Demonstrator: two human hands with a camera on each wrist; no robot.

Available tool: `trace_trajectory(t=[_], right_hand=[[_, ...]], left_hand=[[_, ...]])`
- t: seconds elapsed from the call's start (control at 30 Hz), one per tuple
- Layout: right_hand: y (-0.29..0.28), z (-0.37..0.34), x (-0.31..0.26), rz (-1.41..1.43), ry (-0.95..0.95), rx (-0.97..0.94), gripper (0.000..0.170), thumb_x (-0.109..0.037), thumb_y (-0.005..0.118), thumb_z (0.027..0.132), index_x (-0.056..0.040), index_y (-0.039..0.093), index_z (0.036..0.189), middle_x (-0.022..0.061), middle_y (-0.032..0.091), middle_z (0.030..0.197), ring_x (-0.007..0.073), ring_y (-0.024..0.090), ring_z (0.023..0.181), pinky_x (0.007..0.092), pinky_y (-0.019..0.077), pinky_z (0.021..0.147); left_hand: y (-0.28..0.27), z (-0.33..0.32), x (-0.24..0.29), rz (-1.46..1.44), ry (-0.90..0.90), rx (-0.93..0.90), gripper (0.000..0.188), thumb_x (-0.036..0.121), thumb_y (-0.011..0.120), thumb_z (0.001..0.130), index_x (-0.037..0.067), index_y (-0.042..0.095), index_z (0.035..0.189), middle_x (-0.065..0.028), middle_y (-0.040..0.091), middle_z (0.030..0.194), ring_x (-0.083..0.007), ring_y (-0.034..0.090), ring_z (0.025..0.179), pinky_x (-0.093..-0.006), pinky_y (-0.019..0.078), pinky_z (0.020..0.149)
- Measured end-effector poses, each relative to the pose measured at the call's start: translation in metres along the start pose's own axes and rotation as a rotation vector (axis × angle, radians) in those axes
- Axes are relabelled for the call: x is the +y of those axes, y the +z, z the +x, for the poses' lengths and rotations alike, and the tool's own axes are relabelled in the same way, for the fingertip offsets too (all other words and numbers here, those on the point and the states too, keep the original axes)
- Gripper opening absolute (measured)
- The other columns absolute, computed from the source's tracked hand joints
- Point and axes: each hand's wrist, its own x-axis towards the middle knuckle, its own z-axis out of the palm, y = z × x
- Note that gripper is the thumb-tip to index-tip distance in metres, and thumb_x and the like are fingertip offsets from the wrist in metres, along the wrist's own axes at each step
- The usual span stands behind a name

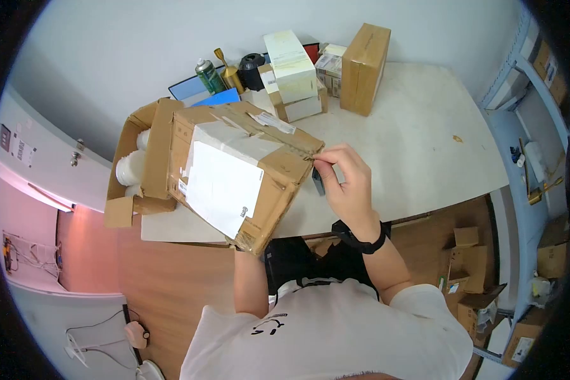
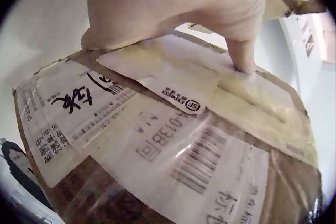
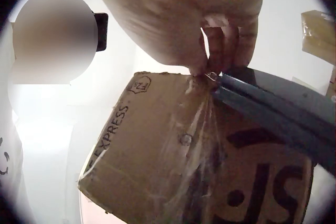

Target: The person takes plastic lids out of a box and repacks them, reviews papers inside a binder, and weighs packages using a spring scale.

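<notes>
A large, worn cardboard box (image 1: 278, 174) with white labels is tilted over the table's front edge. My right hand (image 1: 348, 183) pinches crumpled clear packing tape (image 3: 202, 113) at the box's near right corner. A long dark grey tool (image 3: 273, 111) extends from close beside those fingertips; I cannot tell whether the hand holds it. In the left wrist view, my left hand (image 2: 178, 6) grips the box's edge, one fingertip on the labelled face and other fingers at the rim. From the head view the left hand is hidden behind the box.
An open carton (image 1: 161, 152) with white jars (image 1: 131, 168) stands to the left. Along the wall are a green spray can (image 1: 209, 76), a gold-coloured item (image 1: 232, 77), a pale box (image 1: 291, 63) and a tall brown box (image 1: 363, 69). Metal shelving (image 1: 510, 69) stands at the right.
</notes>
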Motion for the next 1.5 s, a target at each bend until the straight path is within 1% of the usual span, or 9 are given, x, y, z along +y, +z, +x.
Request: trace_trajectory(t=[0.3, 0.37, 0.5, 0.63, 0.73, 0.93, 1.1, 1.37, 1.5], right_hand=[[0.003, -0.007, 0.015, 0.159, 0.163, 0.188, 0.008, -0.007, 0.065, 0.097, 0.0004, 0.064, 0.095, 0.0063, 0.064, 0.083, 0.0151, 0.06, 0.075, 0.0267, 0.0494, 0.071], [-0.001, -0.007, 0.022, 0.325, 0.423, 0.304, 0.01, -0.009, 0.062, 0.1, 0.0001, 0.063, 0.097, 0.0023, 0.063, 0.083, 0.0121, 0.059, 0.074, 0.0257, 0.0487, 0.07], [-0.015, -0.007, 0.049, 0.582, 0.559, 0.422, 0.018, -0.019, 0.055, 0.105, -0.0024, 0.061, 0.101, 0.0018, 0.061, 0.089, 0.0091, 0.056, 0.081, 0.0243, 0.047, 0.074], [-0.021, -0.019, 0.063, 0.757, 0.817, 0.506, 0.021, -0.022, 0.053, 0.105, -0.002, 0.06, 0.104, 0.0031, 0.06, 0.095, 0.0107, 0.056, 0.084, 0.0252, 0.0473, 0.076], [-0.033, -0.03, 0.084, 0.729, 0.837, 0.435, 0.022, -0.022, 0.055, 0.104, -0.0012, 0.059, 0.107, 0.005, 0.063, 0.1, 0.0114, 0.058, 0.088, 0.0254, 0.0485, 0.076], [-0.076, -0.038, 0.123, 0.778, 0.925, 0.284, 0.02, -0.021, 0.055, 0.103, -0.0017, 0.057, 0.109, 0.0116, 0.065, 0.1, 0.017, 0.062, 0.085, 0.0293, 0.0529, 0.076], [-0.114, -0.042, 0.174, 0.716, 0.967, 0.702, 0.021, -0.02, 0.054, 0.105, 0.0004, 0.055, 0.109, 0.0123, 0.064, 0.095, 0.0198, 0.061, 0.084, 0.0322, 0.0544, 0.077], [-0.151, -0.059, 0.219, 0.558, 0.917, 0.846, 0.023, -0.02, 0.054, 0.104, 0.0021, 0.057, 0.11, 0.0102, 0.063, 0.093, 0.019, 0.06, 0.083, 0.0327, 0.0539, 0.078], [-0.165, -0.058, 0.222, 0.112, 0.844, 0.46, 0.026, -0.021, 0.06, 0.1, 0.0031, 0.063, 0.11, 0.0105, 0.066, 0.097, 0.0202, 0.063, 0.089, 0.0335, 0.0522, 0.084]], left_hand=[[-0.008, 0.005, 0.015, 0.081, 0.052, 0.022, 0.064, 0.051, 0.043, 0.104, 0.005, 0.04, 0.149, -0.0138, 0.044, 0.152, -0.0332, 0.04, 0.14, -0.0518, 0.0306, 0.117], [-0.004, 0.01, 0.01, 0.096, 0.062, 0.025, 0.065, 0.051, 0.043, 0.104, 0.005, 0.039, 0.149, -0.0138, 0.044, 0.152, -0.0332, 0.039, 0.14, -0.0517, 0.0302, 0.118], [0.01, 0.013, -0.004, 0.109, 0.076, 0.027, 0.065, 0.052, 0.043, 0.104, 0.005, 0.039, 0.149, -0.0138, 0.044, 0.152, -0.0332, 0.039, 0.141, -0.0516, 0.0296, 0.118], [0.004, 0.032, -0.012, -0.215, -0.022, -0.143, 0.073, 0.057, 0.046, 0.102, 0.006, 0.031, 0.153, -0.0128, 0.039, 0.156, -0.0299, 0.034, 0.145, -0.0475, 0.0235, 0.121], [0.007, 0.036, -0.01, 0.138, -0.076, -0.174, 0.064, 0.051, 0.039, 0.107, 0.005, 0.035, 0.152, -0.0126, 0.041, 0.155, -0.0298, 0.04, 0.141, -0.0459, 0.0303, 0.118], [0.007, 0.039, -0.005, 0.2, -0.092, -0.162, 0.066, 0.05, 0.043, 0.106, 0.004, 0.035, 0.152, -0.01, 0.044, 0.152, -0.0237, 0.041, 0.139, -0.0395, 0.0289, 0.118], [0.008, 0.042, -0.002, 0.106, -0.189, -0.056, 0.063, 0.052, 0.04, 0.106, 0.002, 0.04, 0.145, -0.0174, 0.046, 0.147, -0.0301, 0.045, 0.134, -0.0456, 0.0334, 0.115], [0.012, 0.047, -0.006, 0.107, -0.162, -0.026, 0.062, 0.051, 0.041, 0.106, 0.001, 0.042, 0.143, -0.016, 0.045, 0.148, -0.0303, 0.043, 0.136, -0.0473, 0.0341, 0.115], [0.009, 0.047, -0.005, 0.097, -0.181, -0.1, 0.066, 0.05, 0.044, 0.106, 0.008, 0.031, 0.154, -0.0114, 0.038, 0.156, -0.0288, 0.037, 0.142, -0.0454, 0.0294, 0.118]])
